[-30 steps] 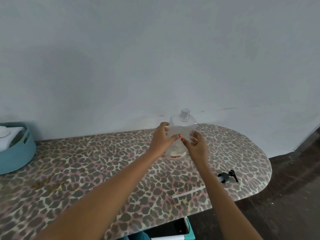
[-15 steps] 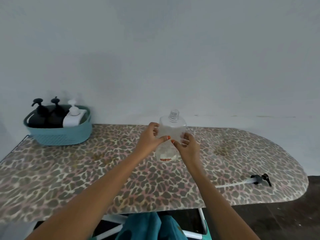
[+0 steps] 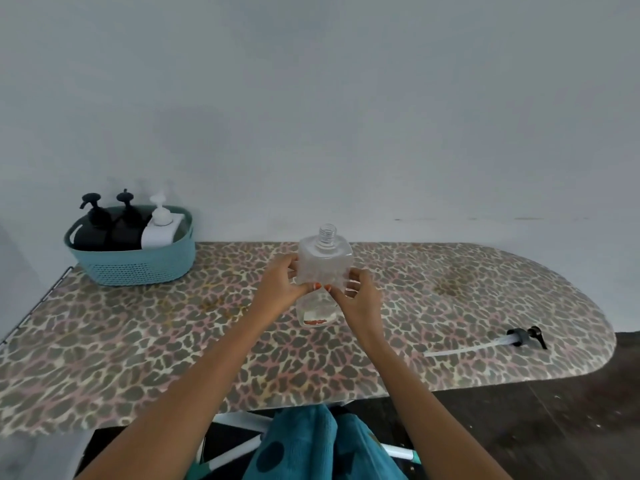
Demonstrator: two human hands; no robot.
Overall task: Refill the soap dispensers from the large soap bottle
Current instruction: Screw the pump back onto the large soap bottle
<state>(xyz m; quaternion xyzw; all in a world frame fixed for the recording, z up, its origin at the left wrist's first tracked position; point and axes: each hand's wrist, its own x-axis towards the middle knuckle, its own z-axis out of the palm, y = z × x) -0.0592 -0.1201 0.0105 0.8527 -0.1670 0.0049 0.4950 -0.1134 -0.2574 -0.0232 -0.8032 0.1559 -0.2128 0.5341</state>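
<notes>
Nearest, below both forearms, teal cloth with dark dots (image 3: 304,445) is seen, with white frame bars (image 3: 235,452) beside it. Above that, a long board covered in leopard-print fabric (image 3: 138,341) is spread under both hands.

A clear, square-shouldered plastic dispenser bottle (image 3: 325,258) is held upright between the hands. The left hand (image 3: 280,289) is curled round its left side and the right hand (image 3: 360,299) round its right side; both thumbs are pressed on the near face, their tips almost meeting. The threaded neck is uncapped, and a little liquid with a reddish trace is seen at the bottom. The base is at the level of the board, but whether it rests there cannot be told.

Well to the right of the right hand, a black pump head with a long white tube (image 3: 523,336) is laid flat on the board.

Further off, to the left of the left hand, a teal plastic basket (image 3: 138,268) is set at the board's far edge. Two black pump bottles (image 3: 91,230) and a white pump bottle (image 3: 161,228) are stood in it, side by side. A pale wall (image 3: 311,116) is seen behind everything.
</notes>
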